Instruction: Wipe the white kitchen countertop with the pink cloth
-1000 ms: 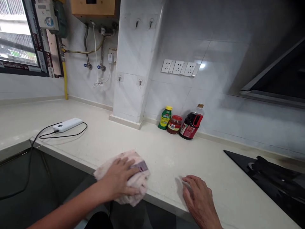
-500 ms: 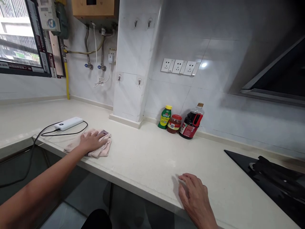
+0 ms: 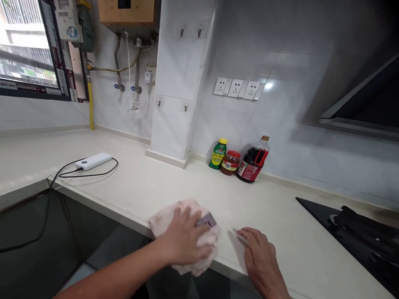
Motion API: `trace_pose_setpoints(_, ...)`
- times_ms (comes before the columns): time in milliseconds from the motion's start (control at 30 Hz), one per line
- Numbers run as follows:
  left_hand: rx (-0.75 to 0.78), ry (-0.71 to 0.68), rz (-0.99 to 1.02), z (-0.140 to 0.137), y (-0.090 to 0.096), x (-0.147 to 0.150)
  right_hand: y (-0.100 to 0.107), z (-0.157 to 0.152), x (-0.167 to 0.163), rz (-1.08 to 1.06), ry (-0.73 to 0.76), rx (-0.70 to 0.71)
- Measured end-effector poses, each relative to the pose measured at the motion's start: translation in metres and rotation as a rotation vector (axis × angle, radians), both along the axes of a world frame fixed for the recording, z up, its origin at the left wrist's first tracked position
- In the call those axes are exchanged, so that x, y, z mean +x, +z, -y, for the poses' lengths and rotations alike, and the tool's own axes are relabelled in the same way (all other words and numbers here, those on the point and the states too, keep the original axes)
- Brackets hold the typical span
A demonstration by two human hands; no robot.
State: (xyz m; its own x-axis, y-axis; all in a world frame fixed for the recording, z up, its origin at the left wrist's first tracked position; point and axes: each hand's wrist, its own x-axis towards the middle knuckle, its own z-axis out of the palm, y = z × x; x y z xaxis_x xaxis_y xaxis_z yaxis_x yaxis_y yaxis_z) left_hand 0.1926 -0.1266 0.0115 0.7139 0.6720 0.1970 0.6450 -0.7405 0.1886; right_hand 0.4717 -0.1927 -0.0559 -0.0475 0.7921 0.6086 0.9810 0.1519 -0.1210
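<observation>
Under tiled walls (image 3: 230, 120), the pale counter (image 3: 268, 203) bears a power bank (image 3: 95, 162) at ten o'clock from the pink cloth (image 3: 166, 220), a hob (image 3: 341, 236) at three. The left hand (image 3: 186, 237) lies spread on the cloth at the counter's front, apart from the curled right hand (image 3: 261, 256); earlier, that cloth lay beside the power bank.

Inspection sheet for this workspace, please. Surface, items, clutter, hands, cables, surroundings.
Surface: pale countertop
Items: pink cloth, partly over the front edge
Clutter: green bottle, red-lidded jar, dark-liquid bottle by the wall; white device farther left
Hands: left hand spread on the cloth; right hand loosely curled at the countertop, holding nothing
Cables: black cable from the white device, hanging over the edge
Surroundings: wall sockets, range hood, black hob
</observation>
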Motion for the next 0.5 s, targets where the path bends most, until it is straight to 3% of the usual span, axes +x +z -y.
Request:
trace_pose_setpoints(100,0.047,-0.087,0.059,0.013,-0.009,0.016,-0.001,-0.001,0.003,0.000,0.002,0.022)
trace_pose_setpoints(233,0.093,-0.115,0.100,0.003,-0.018,-0.002,-0.001,-0.002,0.003,-0.001,0.000,0.024)
trace_pose_setpoints(333,0.119,-0.055,0.092,-0.018,-0.019,-0.040,0.003,-0.001,0.000,-0.003,-0.008,0.005)
trace_pose_setpoints(500,0.136,0.218,0.010,-0.068,-0.006,-0.134,0.010,0.000,-0.008,-0.006,-0.035,-0.016)
